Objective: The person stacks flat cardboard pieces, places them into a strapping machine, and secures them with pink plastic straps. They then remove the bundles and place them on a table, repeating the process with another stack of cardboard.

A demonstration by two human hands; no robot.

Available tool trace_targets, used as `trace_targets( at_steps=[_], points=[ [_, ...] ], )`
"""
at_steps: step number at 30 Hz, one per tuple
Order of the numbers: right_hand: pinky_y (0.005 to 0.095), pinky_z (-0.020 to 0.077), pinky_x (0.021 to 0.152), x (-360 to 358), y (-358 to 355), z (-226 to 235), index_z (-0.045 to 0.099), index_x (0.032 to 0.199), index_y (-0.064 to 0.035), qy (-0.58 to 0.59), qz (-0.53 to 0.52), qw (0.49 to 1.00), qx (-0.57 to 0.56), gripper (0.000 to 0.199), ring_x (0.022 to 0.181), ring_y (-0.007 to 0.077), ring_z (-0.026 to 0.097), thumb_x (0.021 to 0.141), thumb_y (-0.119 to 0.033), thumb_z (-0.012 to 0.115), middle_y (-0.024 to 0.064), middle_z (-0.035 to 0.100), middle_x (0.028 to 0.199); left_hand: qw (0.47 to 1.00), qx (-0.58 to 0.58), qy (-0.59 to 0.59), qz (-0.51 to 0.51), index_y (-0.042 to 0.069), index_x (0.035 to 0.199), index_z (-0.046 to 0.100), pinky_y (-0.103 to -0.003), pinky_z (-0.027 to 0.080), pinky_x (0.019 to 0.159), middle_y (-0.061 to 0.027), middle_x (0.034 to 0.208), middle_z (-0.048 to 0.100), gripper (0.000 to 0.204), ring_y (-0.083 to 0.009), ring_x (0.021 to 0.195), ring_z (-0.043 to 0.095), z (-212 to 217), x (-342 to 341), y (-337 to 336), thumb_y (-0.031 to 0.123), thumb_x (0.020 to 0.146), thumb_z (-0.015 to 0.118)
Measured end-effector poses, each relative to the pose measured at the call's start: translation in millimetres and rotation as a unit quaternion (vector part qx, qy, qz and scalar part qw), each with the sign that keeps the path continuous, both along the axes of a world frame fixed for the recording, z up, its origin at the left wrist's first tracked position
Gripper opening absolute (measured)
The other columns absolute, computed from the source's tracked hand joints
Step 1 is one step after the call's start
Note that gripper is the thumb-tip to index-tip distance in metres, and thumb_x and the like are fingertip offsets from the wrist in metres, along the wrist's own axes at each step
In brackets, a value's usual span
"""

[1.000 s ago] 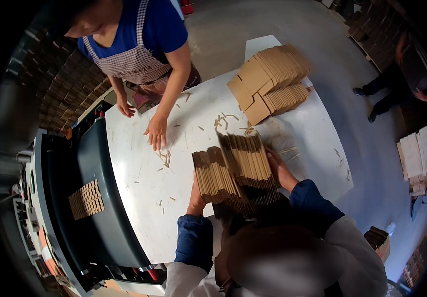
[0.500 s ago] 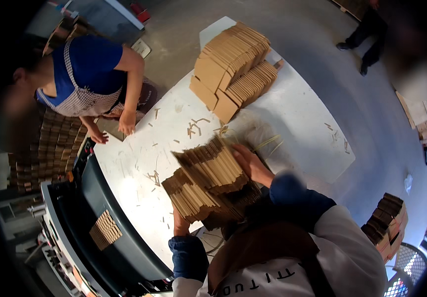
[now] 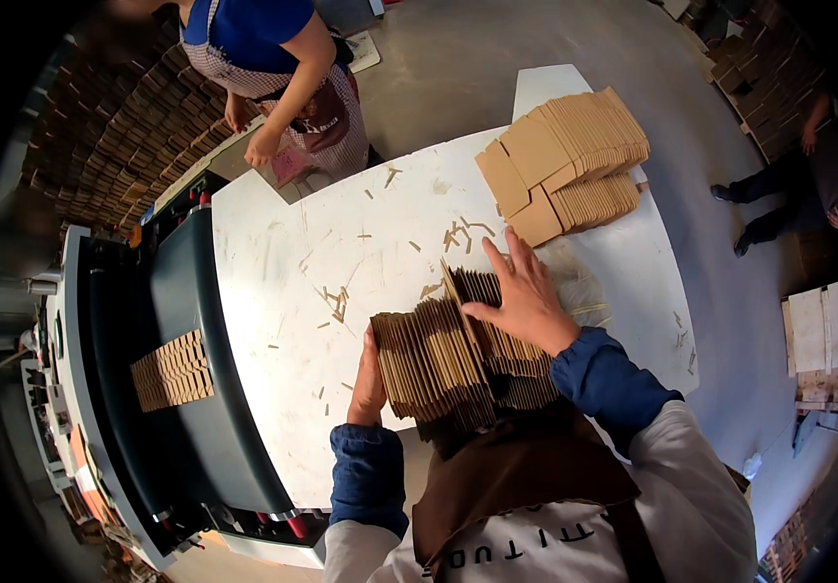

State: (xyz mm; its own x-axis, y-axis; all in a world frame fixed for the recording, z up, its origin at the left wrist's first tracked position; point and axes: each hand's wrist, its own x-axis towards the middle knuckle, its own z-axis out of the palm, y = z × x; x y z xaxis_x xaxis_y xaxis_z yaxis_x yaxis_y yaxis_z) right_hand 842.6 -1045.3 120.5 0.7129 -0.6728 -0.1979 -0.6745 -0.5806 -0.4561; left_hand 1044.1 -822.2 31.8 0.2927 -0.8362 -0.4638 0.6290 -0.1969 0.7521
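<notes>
A bundle of folded brown cardboard blanks [image 3: 429, 360] stands on edge against my apron, at the near edge of the white table. It forms two rows side by side, with one piece sticking up between them. My left hand [image 3: 368, 384] is pressed along the left end of the bundle, supporting it, its fingers partly hidden behind the cardboard. Over the right row, my right hand [image 3: 526, 299] has its fingers spread, the thumb near the raised piece. Whether its palm touches the cardboard I cannot tell.
A larger stack of cardboard blanks [image 3: 565, 160] lies at the white table's [image 3: 293, 262] far right, with scraps [image 3: 336, 303] strewn about. To the left, a dark conveyor [image 3: 229, 369] carries a row of cardboard pieces [image 3: 174, 371]. A co-worker [image 3: 273, 78] stands at the far left; another person [image 3: 827, 175] is at right.
My right hand has let go of the bundle's far right side and spread above it. The bundle has tipped to show its edges upright. My view has turned; the co-worker appears higher.
</notes>
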Motion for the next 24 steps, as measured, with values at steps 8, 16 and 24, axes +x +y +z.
trace_targets(
  at_steps=[8, 16, 24],
  points=[
    [0.0655, 0.0197, 0.112, 7, 29, 0, 0.022, 0.156, -0.0112, -0.042, -0.005, 0.999, 0.016, 0.1, 0.147, 0.0467, 0.012, 0.081, -0.054, 0.073, 0.0239, 0.003, 0.161, 0.999, -0.041, -0.011, -0.003, 0.004, 0.148, 0.031, -0.036, 0.037, 0.11, -0.0131, 0.139, 0.049, 0.064, -0.0224, 0.13, 0.047, -15, 5, 8, 0.052, 0.107, 0.024],
    [0.0421, 0.0173, 0.12, -55, 1, -35, 0.023, 0.155, -0.0043, -0.379, -0.076, 0.891, 0.238, 0.058, 0.149, 0.0287, 0.02, 0.105, -0.023, 0.047, 0.0127, 0.012, 0.165, 0.971, -0.006, -0.24, -0.021, -0.001, 0.147, 0.03, -0.036, 0.028, 0.116, -0.0156, 0.147, 0.041, 0.053, -0.0242, 0.139, 0.037, -28, -10, 25, 0.036, 0.108, 0.032],
    [0.0344, 0.0463, 0.098, -153, 2, -229, 0.051, 0.136, 0.0015, -0.175, -0.194, 0.855, 0.448, 0.044, 0.116, 0.0214, 0.059, 0.096, -0.015, 0.055, 0.0157, 0.064, 0.126, 0.931, -0.179, -0.318, -0.016, 0.0, 0.156, 0.016, -0.041, 0.016, 0.121, -0.0197, 0.162, 0.016, 0.073, -0.0322, 0.151, 0.014, -97, -36, 29, 0.041, 0.102, 0.042]
  ],
)
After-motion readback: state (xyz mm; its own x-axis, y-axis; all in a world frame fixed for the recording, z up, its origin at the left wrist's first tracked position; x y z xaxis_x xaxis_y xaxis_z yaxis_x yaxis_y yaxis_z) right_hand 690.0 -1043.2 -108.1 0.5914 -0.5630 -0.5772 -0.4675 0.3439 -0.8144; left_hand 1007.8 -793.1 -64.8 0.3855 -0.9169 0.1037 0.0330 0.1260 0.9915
